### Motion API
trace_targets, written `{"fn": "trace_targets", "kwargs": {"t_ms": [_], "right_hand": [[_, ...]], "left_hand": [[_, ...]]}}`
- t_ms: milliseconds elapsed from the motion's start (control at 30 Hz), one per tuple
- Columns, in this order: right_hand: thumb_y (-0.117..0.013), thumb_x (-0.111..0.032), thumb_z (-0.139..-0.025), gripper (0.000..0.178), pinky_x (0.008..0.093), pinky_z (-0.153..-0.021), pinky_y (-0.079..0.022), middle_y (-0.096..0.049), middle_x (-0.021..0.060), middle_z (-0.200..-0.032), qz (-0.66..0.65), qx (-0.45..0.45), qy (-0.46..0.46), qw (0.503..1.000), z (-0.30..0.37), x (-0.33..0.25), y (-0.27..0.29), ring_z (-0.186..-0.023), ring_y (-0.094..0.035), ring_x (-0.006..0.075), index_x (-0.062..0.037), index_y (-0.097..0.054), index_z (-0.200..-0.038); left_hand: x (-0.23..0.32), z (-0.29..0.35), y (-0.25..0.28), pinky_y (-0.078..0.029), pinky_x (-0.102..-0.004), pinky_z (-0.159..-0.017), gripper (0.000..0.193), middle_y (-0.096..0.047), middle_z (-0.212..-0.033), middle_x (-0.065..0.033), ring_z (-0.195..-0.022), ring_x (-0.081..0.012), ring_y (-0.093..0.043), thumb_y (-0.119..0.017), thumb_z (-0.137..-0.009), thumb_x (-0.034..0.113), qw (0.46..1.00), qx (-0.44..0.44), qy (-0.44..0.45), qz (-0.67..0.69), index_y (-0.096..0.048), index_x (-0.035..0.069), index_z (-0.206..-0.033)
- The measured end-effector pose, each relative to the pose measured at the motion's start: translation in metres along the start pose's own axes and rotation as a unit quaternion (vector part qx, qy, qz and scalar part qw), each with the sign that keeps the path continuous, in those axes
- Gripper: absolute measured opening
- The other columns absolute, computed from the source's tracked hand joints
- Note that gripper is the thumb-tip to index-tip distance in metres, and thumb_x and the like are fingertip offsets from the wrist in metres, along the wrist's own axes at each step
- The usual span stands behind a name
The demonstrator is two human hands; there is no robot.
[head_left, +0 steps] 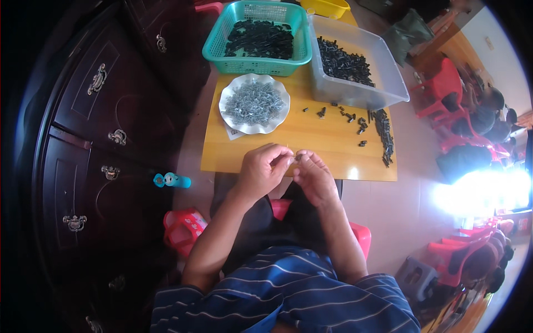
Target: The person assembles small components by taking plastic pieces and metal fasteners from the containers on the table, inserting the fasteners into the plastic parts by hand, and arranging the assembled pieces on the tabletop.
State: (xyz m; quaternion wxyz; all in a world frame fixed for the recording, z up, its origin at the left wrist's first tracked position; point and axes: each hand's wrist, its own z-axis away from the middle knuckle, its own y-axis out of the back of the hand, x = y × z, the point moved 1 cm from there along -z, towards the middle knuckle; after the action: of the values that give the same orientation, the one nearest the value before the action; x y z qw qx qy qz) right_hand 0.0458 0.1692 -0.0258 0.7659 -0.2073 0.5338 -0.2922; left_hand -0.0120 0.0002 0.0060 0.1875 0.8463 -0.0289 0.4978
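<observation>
Above the table's front edge, my left hand (pixel 262 169) and my right hand (pixel 317 178) meet fingertip to fingertip, both closed in a pinch. A small dark piece (pixel 298 157) shows at the right fingertips; its exact kind is too small to tell. What the left fingers hold is mostly hidden. Just beyond my left hand stands a white scalloped plate (pixel 224 105) heaped with thin silvery metal pins (pixel 254 103). Loose small black parts (pixel 361 125) lie on the wooden table (pixel 311 136) to the right, beside a long row of black pieces (pixel 384 137).
A green plastic basket (pixel 210 51) of flat black pieces stands at the back left. Right of it is a clear plastic bin (pixel 355 97) with small black parts. A yellow basin (pixel 326 8) sits behind. Dark cabinets (pixel 83 139) line the left; red chairs (pixel 444 86) stand at right.
</observation>
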Motion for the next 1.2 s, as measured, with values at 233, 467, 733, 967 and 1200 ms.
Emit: {"fn": "trace_targets", "kwargs": {"t_ms": [233, 467, 733, 967, 1200], "right_hand": [[-0.060, -0.019, -0.105, 0.012, 0.0227, -0.070, -0.055, -0.068, -0.0024, -0.093, -0.053, -0.007, -0.018, 0.998, -0.002, 0.003, -0.002, -0.075, -0.064, 0.0072, -0.0115, -0.064, -0.113], [-0.061, -0.019, -0.104, 0.011, 0.0224, -0.070, -0.054, -0.068, -0.0006, -0.091, -0.027, -0.017, -0.003, 0.999, 0.000, 0.007, -0.001, -0.074, -0.064, 0.0073, -0.0103, -0.064, -0.110], [-0.063, -0.027, -0.103, 0.018, 0.0272, -0.065, -0.051, -0.065, -0.0012, -0.086, -0.137, -0.077, -0.083, 0.984, -0.001, 0.014, 0.001, -0.070, -0.060, 0.0102, -0.0102, -0.064, -0.108], [-0.065, -0.026, -0.103, 0.021, 0.0235, -0.067, -0.048, -0.063, -0.0028, -0.083, 0.198, -0.031, 0.037, 0.979, -0.029, -0.023, -0.010, -0.071, -0.057, 0.0074, -0.0054, -0.069, -0.102], [-0.070, -0.017, -0.088, 0.015, 0.0401, -0.071, -0.055, -0.070, 0.0098, -0.090, 0.688, 0.111, 0.348, 0.627, -0.097, -0.081, 0.006, -0.081, -0.071, 0.0269, -0.0096, -0.073, -0.101]], "left_hand": [[-0.002, 0.000, 0.002, -0.056, -0.0283, -0.065, 0.010, -0.072, -0.086, -0.0116, -0.075, -0.0186, -0.072, -0.073, -0.087, -0.003, 1.000, -0.001, 0.004, -0.005, -0.069, -0.002, -0.096], [-0.001, 0.000, 0.002, -0.056, -0.0281, -0.065, 0.010, -0.073, -0.086, -0.0113, -0.075, -0.0188, -0.072, -0.073, -0.086, -0.004, 1.000, -0.016, 0.002, -0.020, -0.069, -0.002, -0.095], [0.003, -0.001, -0.001, -0.057, -0.0264, -0.067, 0.014, -0.071, -0.089, -0.0074, -0.078, -0.0134, -0.072, -0.076, -0.085, -0.005, 0.995, -0.039, 0.049, 0.080, -0.071, -0.003, -0.098], [0.007, -0.003, 0.006, -0.057, -0.0258, -0.070, 0.016, -0.072, -0.097, -0.0091, -0.080, -0.0133, -0.072, -0.071, -0.086, -0.006, 0.997, 0.018, 0.005, 0.069, -0.067, -0.002, -0.101], [0.007, -0.001, 0.005, -0.058, -0.0288, -0.072, 0.013, -0.073, -0.087, -0.0094, -0.078, -0.0187, -0.074, -0.070, -0.087, 0.000, 0.997, 0.038, 0.002, 0.072, -0.067, 0.001, -0.099]]}}
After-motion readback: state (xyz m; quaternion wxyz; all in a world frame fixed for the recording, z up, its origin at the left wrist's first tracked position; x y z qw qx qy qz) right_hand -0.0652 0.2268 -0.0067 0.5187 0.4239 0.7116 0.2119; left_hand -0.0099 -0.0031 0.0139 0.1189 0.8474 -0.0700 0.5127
